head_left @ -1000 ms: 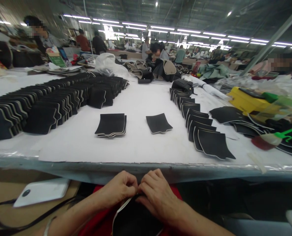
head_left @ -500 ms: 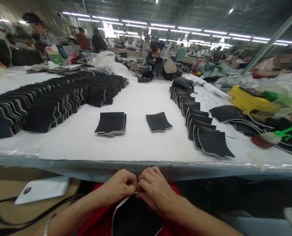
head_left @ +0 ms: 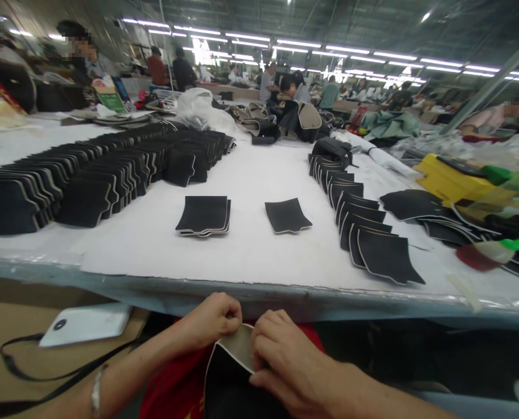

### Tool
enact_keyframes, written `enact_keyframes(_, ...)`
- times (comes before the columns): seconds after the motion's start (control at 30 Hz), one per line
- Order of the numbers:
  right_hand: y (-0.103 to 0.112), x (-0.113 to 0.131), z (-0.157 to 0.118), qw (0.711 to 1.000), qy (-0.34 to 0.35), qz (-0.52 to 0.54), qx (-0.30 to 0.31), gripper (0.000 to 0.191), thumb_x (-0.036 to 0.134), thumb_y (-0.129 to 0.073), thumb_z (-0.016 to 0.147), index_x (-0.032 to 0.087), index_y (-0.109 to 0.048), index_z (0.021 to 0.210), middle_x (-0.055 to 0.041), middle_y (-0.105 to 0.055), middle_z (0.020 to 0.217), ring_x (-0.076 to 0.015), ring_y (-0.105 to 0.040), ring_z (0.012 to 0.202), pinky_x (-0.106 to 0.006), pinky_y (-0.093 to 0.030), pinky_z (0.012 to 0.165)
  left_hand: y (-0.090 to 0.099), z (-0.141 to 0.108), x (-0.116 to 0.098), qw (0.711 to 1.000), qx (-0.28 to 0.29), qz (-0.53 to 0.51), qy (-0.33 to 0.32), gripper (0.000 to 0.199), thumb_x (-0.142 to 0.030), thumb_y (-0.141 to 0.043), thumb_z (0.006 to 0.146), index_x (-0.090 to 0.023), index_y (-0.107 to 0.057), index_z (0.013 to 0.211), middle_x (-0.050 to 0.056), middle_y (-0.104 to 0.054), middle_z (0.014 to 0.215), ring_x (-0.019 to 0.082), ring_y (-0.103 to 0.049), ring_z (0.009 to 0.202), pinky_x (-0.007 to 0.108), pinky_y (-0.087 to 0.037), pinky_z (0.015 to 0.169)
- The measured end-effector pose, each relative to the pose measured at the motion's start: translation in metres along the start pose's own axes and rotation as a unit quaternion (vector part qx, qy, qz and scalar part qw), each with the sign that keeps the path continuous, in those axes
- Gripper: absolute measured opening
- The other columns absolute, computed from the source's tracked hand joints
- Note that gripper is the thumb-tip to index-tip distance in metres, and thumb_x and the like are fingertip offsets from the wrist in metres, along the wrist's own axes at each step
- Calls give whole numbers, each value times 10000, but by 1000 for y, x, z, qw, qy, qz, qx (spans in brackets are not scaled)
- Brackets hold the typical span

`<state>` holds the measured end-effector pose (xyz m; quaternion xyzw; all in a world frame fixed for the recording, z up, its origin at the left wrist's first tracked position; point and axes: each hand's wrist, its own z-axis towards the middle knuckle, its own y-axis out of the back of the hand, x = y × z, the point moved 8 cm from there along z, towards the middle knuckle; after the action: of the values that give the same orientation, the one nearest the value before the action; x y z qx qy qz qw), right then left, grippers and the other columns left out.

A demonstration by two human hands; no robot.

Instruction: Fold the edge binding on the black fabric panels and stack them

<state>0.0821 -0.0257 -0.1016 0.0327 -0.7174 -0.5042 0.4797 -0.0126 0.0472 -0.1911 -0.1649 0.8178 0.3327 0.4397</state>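
Over my lap is a black panel (head_left: pixel 230 381) with a pale edge and a beige underside. My left hand (head_left: pixel 222 314) pinches its upper edge, where a corner folds over and bares the beige side. My right hand (head_left: pixel 279 349) is closed on the panel's right edge, thumb on the black face; part of the panel lies hidden behind that hand. Beyond the table's front edge, a small stack of black panels (head_left: pixel 202 214) and one single panel (head_left: pixel 288 215) lie flat on the white surface.
Long rows of black panels (head_left: pixel 84 201) stand at left; an overlapping row (head_left: pixel 384 256) runs along the right. Further right are a yellow box (head_left: pixel 451 177) and a container of dark red stuff (head_left: pixel 482 256). A white phone (head_left: pixel 87 325) lies on cardboard (head_left: pixel 18 372) below left.
My hands have moved apart along the panel's upper edge. A corner now folds open, showing its beige underside. The view has shifted slightly left.
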Motion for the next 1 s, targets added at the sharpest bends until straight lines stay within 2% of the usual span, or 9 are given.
enact_keyframes(0.13, 4, -13, 0, 999, -17, 10, -44, 169, 140, -606, 900, 192, -457, 838, -26, -547, 977, -187, -465, 955, -338, -355, 882, -3, -8, -17, 998, 38, -47, -31, 269, -330, -502, 800, -125, -651, 712, -26, -503, 629, 121, -423, 618, 219, -332, 573)
enact_keyframes(0.2, 1, -23, 0, 997, -27, 16, -66, 153, 112, -587, 897, 191, -463, 857, -45, -544, 1074, -194, -461, 1009, -343, -361, 919, 1, -18, -23, 997, 23, -54, -43, 404, -422, -418, 896, -131, -669, 773, -11, -545, 682, 135, -458, 663, 228, -357, 618)
enact_keyframes(0.27, -3, -30, 1, 997, -32, 25, -69, 117, 103, -561, 904, 189, -482, 902, -61, -541, 1133, -201, -462, 1040, -349, -371, 941, 6, -30, -24, 998, 6, -33, -47, 448, -446, -367, 940, -150, -689, 842, 3, -606, 754, 152, -511, 717, 237, -372, 659)
enact_keyframes(0.4, -8, -35, 3, 996, -38, 55, -55, 122, 116, -509, 932, 183, -518, 1034, -69, -573, 1082, -202, -496, 990, -358, -396, 917, 10, -47, -15, 998, -8, 54, -24, 214, -309, -564, 853, -206, -713, 968, 3, -682, 874, 174, -583, 801, 236, -377, 700)
enact_keyframes(0.5, -7, -38, 5, 995, -59, 76, -38, 152, 123, -500, 941, 184, -528, 1078, -61, -579, 1072, -194, -506, 972, -340, -398, 890, 10, -52, -12, 998, -30, 49, -11, 192, -216, -547, 828, -205, -720, 910, -1, -692, 857, 171, -600, 809, 235, -388, 721)
enact_keyframes(0.7, -9, -47, 5, 989, -109, 97, -10, 66, 147, -506, 943, 203, -499, 908, 1, -560, 892, -166, -478, 817, -288, -373, 728, 9, -50, -14, 999, -45, 12, -6, 157, -240, -566, 819, -182, -712, 806, -17, -660, 775, 153, -575, 746, 231, -377, 663)
enact_keyframes(1.0, -13, -53, 2, 988, -117, 97, -34, 92, 170, -513, 949, 201, -477, 870, 9, -540, 848, -156, -469, 781, -279, -351, 690, 6, -47, -17, 999, -24, -26, -28, 188, -274, -555, 824, -178, -716, 818, -3, -660, 796, 167, -573, 774, 242, -389, 699)
